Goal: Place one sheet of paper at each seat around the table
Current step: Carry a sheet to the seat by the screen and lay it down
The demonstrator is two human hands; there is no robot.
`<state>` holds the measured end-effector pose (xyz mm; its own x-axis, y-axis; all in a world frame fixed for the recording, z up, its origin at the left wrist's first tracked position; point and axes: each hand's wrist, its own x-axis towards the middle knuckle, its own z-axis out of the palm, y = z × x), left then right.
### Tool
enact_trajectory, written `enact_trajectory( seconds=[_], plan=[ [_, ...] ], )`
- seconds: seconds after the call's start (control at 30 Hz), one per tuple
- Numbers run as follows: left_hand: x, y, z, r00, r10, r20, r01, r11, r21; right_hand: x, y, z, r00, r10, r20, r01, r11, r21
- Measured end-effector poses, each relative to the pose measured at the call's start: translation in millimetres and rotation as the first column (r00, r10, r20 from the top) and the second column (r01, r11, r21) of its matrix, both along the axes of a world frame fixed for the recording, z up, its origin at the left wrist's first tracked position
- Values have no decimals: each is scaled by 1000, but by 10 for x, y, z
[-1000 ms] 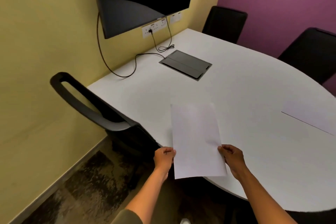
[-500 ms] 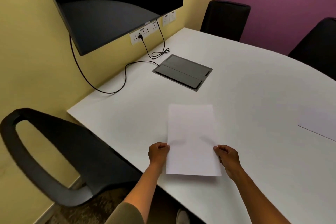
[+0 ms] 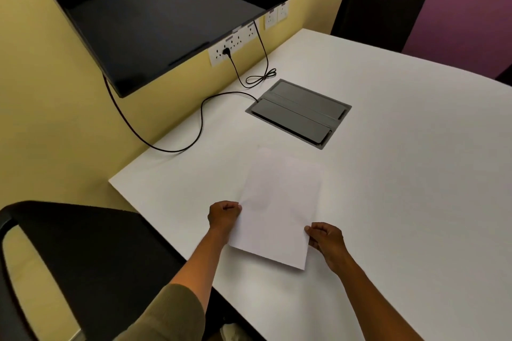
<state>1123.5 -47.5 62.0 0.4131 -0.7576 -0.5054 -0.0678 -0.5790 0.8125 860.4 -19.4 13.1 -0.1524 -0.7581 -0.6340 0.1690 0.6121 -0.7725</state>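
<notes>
Head view: left hand (image 3: 224,213) and right hand (image 3: 327,238) each pinch a side edge of the paper sheet (image 3: 279,207) over the white bench (image 3: 401,174).

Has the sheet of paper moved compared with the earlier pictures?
Yes. The sheet of paper moved from overhanging the table edge inward, toward the grey cable box.

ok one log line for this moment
step: placing sheet | sheet of paper: over table | left hand, right hand: holding its edges
</notes>
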Motion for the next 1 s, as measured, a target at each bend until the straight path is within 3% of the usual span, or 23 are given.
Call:
enact_trajectory(
  seconds=[0.57, 1.0],
  plan=[
    [897, -718, -159, 995, -46, 87, 44, 999, 22, 1011, -348, -233, 1000, 12, 19, -14, 994, 109],
    [1688, -720, -150, 980, 172, 100, -171, 985, -14, 1771, -537, -525, 993, -14, -114, 38, 976, 215]
  ],
)
